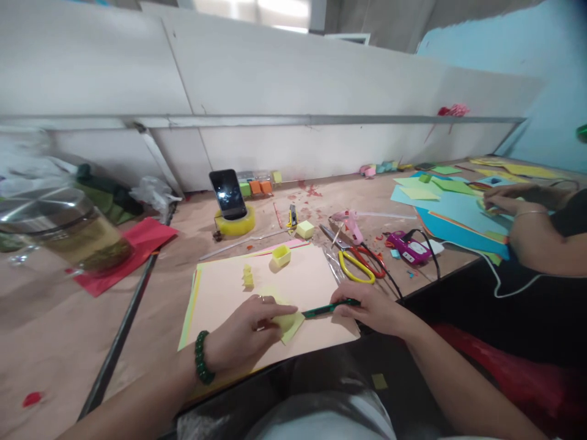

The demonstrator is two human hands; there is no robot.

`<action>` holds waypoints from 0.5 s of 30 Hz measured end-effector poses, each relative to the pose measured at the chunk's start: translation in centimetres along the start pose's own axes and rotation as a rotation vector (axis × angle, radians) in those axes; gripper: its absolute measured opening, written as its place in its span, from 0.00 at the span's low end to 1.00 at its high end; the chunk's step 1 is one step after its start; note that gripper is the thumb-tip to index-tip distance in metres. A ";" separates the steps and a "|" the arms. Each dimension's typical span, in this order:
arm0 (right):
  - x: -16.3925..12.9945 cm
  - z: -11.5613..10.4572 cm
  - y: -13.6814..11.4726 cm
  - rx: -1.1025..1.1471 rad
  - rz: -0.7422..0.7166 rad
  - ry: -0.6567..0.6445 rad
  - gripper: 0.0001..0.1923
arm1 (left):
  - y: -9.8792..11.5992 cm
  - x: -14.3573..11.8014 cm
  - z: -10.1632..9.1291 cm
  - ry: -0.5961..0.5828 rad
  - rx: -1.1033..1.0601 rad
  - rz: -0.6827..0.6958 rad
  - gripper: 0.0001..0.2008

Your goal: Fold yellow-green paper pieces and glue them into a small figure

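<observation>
My left hand (254, 327), with a green bead bracelet and a ring, rests on a small pale-yellow paper piece (291, 330). Its index finger is stretched out and its thumb is apart, holding the paper down on the stacked sheets. My right hand (367, 305) is closed around a slim green-and-black utility knife (323, 310), whose tip is at the paper's right edge. Beyond my hands, on the pale top sheet (220, 311), lie a small open yellow paper box (281, 256) and little folded yellow pieces (248, 278).
Scissors (355, 263), a pink glue gun (353, 227), a purple device (410, 249) and a cord lie to the right. A phone (228, 194) leans on a tape roll (236, 221). Left stands a glass jar (68, 232). A co-worker's hands (509, 205) work at far right.
</observation>
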State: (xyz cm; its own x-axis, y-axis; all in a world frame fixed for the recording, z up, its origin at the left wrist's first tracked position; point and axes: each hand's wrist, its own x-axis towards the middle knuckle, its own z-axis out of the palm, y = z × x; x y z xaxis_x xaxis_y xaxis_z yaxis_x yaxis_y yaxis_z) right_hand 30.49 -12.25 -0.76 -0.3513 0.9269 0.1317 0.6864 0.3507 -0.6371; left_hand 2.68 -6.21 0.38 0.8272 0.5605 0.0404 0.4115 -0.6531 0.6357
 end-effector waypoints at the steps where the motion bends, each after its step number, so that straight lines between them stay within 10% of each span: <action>1: -0.3 -0.1 0.0 0.003 -0.010 -0.003 0.11 | 0.0 0.0 0.1 -0.007 -0.024 0.004 0.20; 7: -2.5 0.2 -0.2 -0.060 -0.031 -0.003 0.14 | 0.3 -0.4 0.5 0.063 0.238 0.107 0.21; 15: -3.0 1.1 -0.8 -0.127 -0.050 0.021 0.15 | 0.9 -0.1 0.2 -0.281 0.285 0.116 0.24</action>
State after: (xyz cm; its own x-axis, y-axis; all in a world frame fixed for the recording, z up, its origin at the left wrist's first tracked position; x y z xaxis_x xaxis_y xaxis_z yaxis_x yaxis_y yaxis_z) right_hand 30.28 -15.42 -1.52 -0.3747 0.9101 0.1772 0.7439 0.4091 -0.5284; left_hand 3.07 -6.97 0.78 0.9304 0.3396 -0.1382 0.3661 -0.8406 0.3993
